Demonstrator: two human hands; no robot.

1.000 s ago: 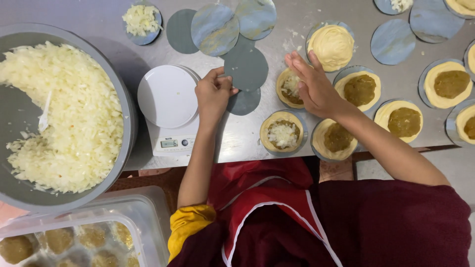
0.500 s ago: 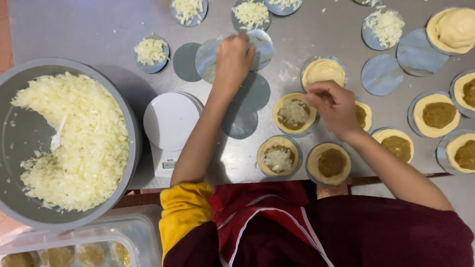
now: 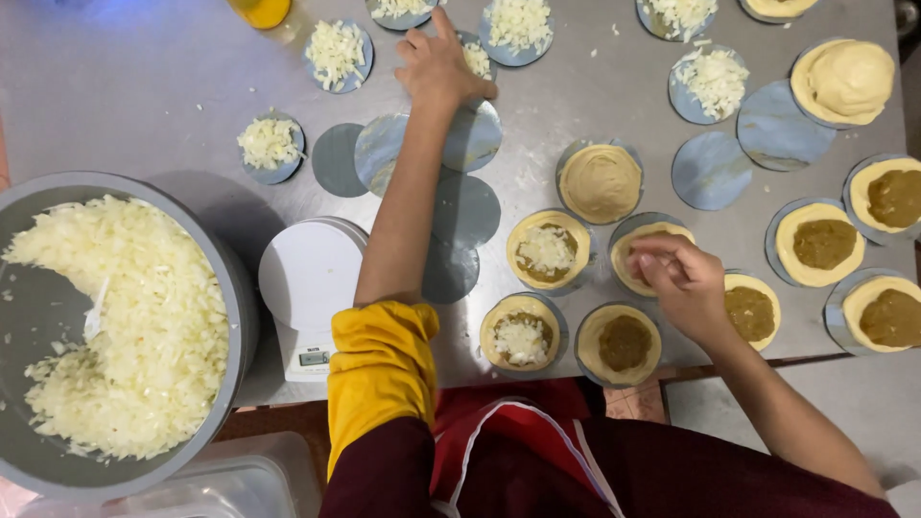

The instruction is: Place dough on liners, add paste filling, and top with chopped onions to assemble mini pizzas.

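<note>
Right now my left hand (image 3: 441,65) is stretched far out across the steel table (image 3: 144,86), fingers loosely spread and palm down, resting on a small grey disc with a heap of grated cheese (image 3: 475,59) that is mostly hidden under my fingers. Taking the white kitchen scale (image 3: 309,288) as my marker, that hand lies well beyond it and a little to its right, past a cluster of bare grey discs (image 3: 465,206) that overlap one another under my forearm. My right hand (image 3: 676,278) is drawn in close, to the right of the scale and near the table edge, its fingers curled together over a dough round (image 3: 638,245) on its disc; whether they pinch anything I cannot tell. Just beside that hand, between it and the scale, sit two dough rounds topped with cheese (image 3: 547,249) (image 3: 521,334), and a round with brown filling (image 3: 624,341) lies right at my wrist. A plain dough round (image 3: 601,182) lies just beyond these. Further right of the scale are more brown-filled rounds (image 3: 823,243), and a domed lump of dough (image 3: 849,79) far off. More cheese heaps on discs (image 3: 271,144) line the far side. Left of the scale, touching distance away, stands the big grey bowl (image 3: 235,288) of shredded cheese (image 3: 134,317).
</note>
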